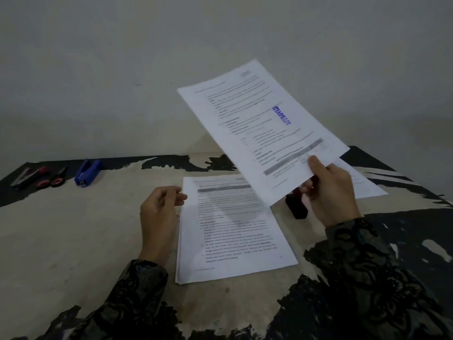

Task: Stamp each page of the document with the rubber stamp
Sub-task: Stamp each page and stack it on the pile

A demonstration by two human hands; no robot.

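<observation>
Right hand pinches stamped page aloft, right of stack; stamp beneath. Left hand relaxed, holding nothing.

blue stapler — far left | scissors — beside it

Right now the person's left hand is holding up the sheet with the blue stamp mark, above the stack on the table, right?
Not quite: the head view shows the right hand holding up the stamped sheet above the stack. The left hand holds nothing.
</observation>
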